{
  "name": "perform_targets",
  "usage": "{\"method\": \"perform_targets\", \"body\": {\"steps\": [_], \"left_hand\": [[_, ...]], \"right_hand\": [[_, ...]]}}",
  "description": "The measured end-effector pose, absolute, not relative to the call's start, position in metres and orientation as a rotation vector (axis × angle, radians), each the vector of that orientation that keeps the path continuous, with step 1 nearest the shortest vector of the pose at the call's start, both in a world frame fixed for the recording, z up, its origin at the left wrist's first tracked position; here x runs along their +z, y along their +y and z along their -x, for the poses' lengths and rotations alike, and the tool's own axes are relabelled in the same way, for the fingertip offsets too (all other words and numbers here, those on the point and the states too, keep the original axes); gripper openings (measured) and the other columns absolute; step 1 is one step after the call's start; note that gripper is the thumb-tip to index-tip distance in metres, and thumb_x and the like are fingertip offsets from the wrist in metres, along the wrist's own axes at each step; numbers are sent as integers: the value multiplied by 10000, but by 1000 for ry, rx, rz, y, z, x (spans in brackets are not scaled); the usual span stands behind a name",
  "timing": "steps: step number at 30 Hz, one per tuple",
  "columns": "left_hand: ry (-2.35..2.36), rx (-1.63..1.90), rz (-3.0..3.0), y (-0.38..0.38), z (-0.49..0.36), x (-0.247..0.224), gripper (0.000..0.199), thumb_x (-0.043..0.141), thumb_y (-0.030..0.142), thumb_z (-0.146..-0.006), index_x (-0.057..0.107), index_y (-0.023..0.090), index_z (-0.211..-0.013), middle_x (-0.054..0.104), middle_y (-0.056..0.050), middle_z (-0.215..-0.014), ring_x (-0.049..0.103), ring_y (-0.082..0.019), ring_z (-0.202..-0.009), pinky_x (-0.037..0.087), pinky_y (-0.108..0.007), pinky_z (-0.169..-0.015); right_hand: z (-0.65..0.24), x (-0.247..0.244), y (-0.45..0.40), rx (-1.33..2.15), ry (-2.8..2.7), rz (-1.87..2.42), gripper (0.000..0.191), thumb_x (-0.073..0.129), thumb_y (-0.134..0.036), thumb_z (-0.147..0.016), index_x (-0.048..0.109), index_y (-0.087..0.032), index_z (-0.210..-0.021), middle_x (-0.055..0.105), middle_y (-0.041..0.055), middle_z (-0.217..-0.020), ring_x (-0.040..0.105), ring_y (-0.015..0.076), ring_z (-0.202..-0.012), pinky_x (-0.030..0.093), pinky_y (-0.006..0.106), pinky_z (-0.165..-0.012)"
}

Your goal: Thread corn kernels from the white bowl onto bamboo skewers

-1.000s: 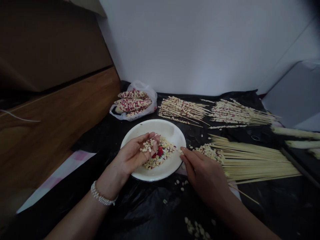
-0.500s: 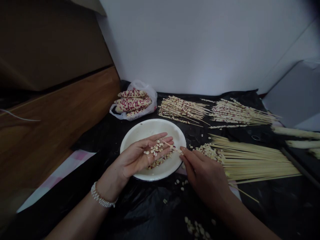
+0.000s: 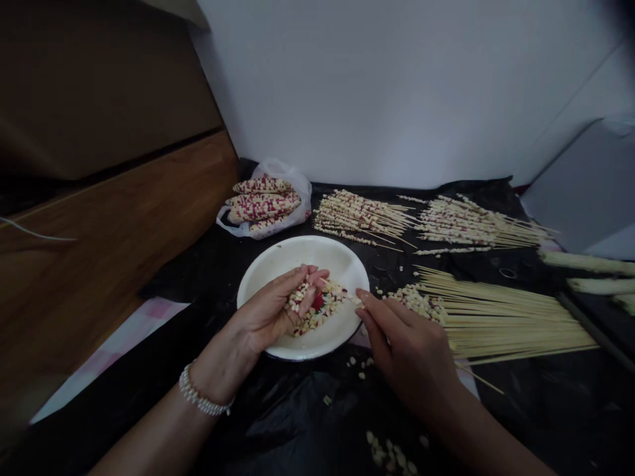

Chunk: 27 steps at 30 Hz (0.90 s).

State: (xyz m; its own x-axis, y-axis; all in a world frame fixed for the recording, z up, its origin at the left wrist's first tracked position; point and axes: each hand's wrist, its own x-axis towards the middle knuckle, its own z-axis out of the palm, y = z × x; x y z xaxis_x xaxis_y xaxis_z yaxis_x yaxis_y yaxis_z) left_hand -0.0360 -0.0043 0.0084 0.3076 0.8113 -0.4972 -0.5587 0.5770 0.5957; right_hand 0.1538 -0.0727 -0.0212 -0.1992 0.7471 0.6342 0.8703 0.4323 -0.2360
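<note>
Over the white bowl point(image 3: 262, 264), my left hand point(image 3: 278, 304) is cupped palm up, its fingers curled around corn kernels point(image 3: 297, 295). More kernels lie in the bowl below, beside a red spot on its bottom. My right hand point(image 3: 404, 337) is closed at the bowl's right rim, pinching a thin skewer point(image 3: 353, 299) that carries a few pale kernels. The skewer's tip points left, close to my left fingertips. A pile of loose kernels point(image 3: 417, 303) lies just beyond my right hand.
Corn cobs point(image 3: 262, 205) lie in a plastic bag at the back left. Two heaps of kernel-covered skewers point(image 3: 360, 215) point(image 3: 461, 225) are behind the bowl. Bare skewers point(image 3: 516, 320) fan out at the right, near stripped cobs point(image 3: 590, 264). Scattered kernels point(image 3: 391, 456) sit on black plastic in front.
The fingers of my left hand have curled in from a flatter palm, uncovering the red spot in the bowl. My right hand has hardly moved and still pinches the skewer.
</note>
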Motion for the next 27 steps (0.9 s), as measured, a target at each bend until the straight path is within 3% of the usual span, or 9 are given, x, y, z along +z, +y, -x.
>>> {"method": "perform_targets", "body": {"steps": [4,8,12,17,21,27], "left_hand": [[856,930,-328,-5,34,11,184,573,72,-830,666,91,-987,653,-48,-751,612,-66,-580,535,-133,-529],[860,891,-306,-4,35,11,243,567,75,-836,666,74,-1058,666,-87,-831,647,-97,-709,559,-162,-644],[825,865,-401,-4,39,5,309,613,20,-785,671,98,-1079,672,-111,-1039,651,-113,-870,541,-173,-796],[889,906,-468,-5,39,4,331,666,41,-753,686,159,-1062,676,-81,-1097,658,-110,-879,545,-155,-771],[932,946,-464,-6,34,8,269,660,32,-755,703,146,-995,686,-76,-1097,667,-96,-861,542,-132,-753],[922,928,-523,-8,34,8,300,696,53,-728,702,158,-1009,680,-72,-1142,650,-141,-1000,527,-152,-834]], "right_hand": [[-154,-22,-72,-221,-1997,1365,281,488,-216,-906,633,-131,-1131,663,48,-760,630,139,-695,489,260,-644],[-154,-24,-71,-230,-1998,1397,287,465,-218,-914,628,-141,-1137,656,38,-751,627,140,-685,483,267,-619],[-154,-24,-71,-236,-2003,1408,287,458,-217,-916,623,-143,-1139,657,39,-764,630,146,-700,485,275,-626],[-155,-24,-71,-245,-2005,1400,285,464,-220,-914,626,-138,-1134,653,42,-759,627,147,-697,474,268,-608],[-154,-24,-72,-253,-2016,1407,287,472,-218,-911,620,-152,-1147,637,25,-734,609,134,-662,449,259,-594],[-156,-27,-72,-337,-2057,1433,313,510,-177,-874,611,-184,-1170,593,-10,-684,575,129,-594,370,259,-515]]}}
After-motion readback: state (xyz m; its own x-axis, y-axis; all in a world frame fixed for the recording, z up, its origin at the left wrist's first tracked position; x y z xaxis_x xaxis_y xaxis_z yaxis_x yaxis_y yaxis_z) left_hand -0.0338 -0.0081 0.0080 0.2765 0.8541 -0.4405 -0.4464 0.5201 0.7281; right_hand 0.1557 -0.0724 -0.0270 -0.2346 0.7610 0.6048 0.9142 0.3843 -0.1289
